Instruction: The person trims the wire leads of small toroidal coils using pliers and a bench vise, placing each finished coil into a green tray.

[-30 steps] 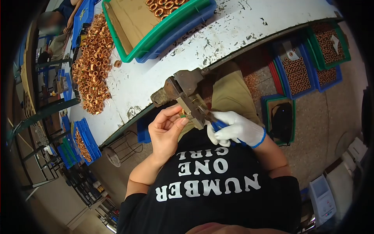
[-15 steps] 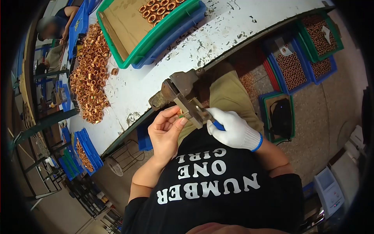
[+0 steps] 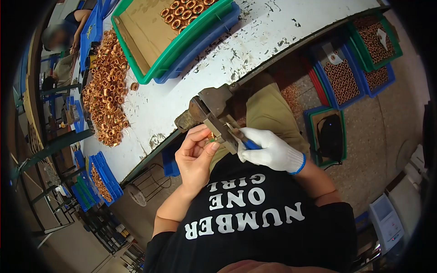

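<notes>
Right at the middle of the frame, a bare left hand (image 3: 195, 157) with thumb and index finger closed in a pinch on a small copper ring (image 3: 212, 136), a bit of green showing near the fingertips. The ring up against the left side of a metal block (image 3: 221, 136), partly hidden by the fingers; cannot tell whether touching or just beside. The block in front of a worn bench vise (image 3: 216, 100) at the edge of a white, scuffed table (image 3: 273, 27).

On the block's other side, a right hand (image 3: 271, 150) in a white glove with a blue cuff, fingers curled shut around a blue-handled tool (image 3: 251, 144), its metal end close to the block. Exact contact there too small to tell.

Toward the upper left, a big heap of copper rings (image 3: 104, 91), with one loose ring (image 3: 134, 86) just beside it. At the top, a green tray (image 3: 189, 41) inside or on a blue tray (image 3: 195, 53), lined with cardboard and holding more rings. At the upper right, below table level, a blue crate (image 3: 353, 103) with rings in rows; under it in the frame, a green crate (image 3: 344, 132) with a black bag-like thing (image 3: 328, 136). Another person (image 3: 68, 34) in the far upper left.
</notes>
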The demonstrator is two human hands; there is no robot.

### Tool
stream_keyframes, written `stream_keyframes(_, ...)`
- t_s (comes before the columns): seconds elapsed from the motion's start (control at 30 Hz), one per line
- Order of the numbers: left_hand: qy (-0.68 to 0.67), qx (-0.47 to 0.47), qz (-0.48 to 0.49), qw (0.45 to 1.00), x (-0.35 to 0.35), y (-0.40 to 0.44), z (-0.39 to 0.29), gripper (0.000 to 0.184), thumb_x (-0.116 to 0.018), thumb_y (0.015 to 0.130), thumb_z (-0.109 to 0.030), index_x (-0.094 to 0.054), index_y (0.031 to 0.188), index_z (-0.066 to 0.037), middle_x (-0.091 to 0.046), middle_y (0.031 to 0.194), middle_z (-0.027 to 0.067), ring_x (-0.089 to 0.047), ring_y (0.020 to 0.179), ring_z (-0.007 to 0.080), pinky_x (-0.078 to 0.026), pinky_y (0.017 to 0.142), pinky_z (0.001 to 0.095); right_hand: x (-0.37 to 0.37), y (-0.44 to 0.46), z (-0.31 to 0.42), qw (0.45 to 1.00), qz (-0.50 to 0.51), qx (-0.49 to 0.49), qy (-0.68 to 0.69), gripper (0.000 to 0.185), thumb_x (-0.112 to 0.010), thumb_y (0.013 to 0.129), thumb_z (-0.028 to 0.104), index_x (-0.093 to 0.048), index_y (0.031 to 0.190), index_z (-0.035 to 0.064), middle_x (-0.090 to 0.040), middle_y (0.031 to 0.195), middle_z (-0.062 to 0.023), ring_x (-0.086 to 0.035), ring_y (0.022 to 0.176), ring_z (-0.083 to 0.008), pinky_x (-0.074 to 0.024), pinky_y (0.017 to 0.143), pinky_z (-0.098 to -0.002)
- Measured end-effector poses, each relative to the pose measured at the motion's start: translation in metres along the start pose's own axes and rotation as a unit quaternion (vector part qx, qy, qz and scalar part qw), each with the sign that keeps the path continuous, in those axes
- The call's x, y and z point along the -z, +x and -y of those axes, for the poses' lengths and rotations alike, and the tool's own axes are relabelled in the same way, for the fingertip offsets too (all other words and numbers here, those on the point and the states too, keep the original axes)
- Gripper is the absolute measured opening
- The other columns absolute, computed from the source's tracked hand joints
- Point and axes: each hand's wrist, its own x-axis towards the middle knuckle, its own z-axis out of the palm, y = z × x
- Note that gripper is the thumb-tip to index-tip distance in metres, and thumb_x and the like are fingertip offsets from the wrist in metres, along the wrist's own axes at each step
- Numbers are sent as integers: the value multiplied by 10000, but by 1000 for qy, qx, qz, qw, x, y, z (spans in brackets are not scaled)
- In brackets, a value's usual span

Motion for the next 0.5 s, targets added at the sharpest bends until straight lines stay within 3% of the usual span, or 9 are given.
stream_keyframes(0.2, 21, 15, 27, 999, 4, -1, -5, 340, -646, 828, 154, -580, 1151, 70, -566, 1242, 152, -610, 1040, 186, -501, 920, 236, -10, -1, 8, 991, -60, 9, -116, 418, -606, 828, 33, -514, 1235, 6, -658, 882, -142, -642, 726, -274, -477, 645, -346)
stream_keyframes(0.33, 5, 20, 22, 1000, 4, 0, -3, 339, -644, 828, 158, -576, 1148, 71, -567, 1238, 151, -610, 1036, 183, -499, 923, 240, -7, -2, 14, 938, -99, 9, -332, 407, -615, 830, 39, -518, 1224, 13, -658, 926, -138, -643, 773, -279, -474, 674, -337)
stream_keyframes(0.5, 10, 15, 24, 1000, 2, 0, -4, 338, -644, 827, 159, -578, 1145, 69, -573, 1234, 151, -613, 1033, 183, -500, 923, 243, -8, 2, 23, 945, -71, -80, -309, 456, -617, 783, 11, -530, 1231, 38, -636, 948, -109, -619, 800, -269, -468, 709, -327)
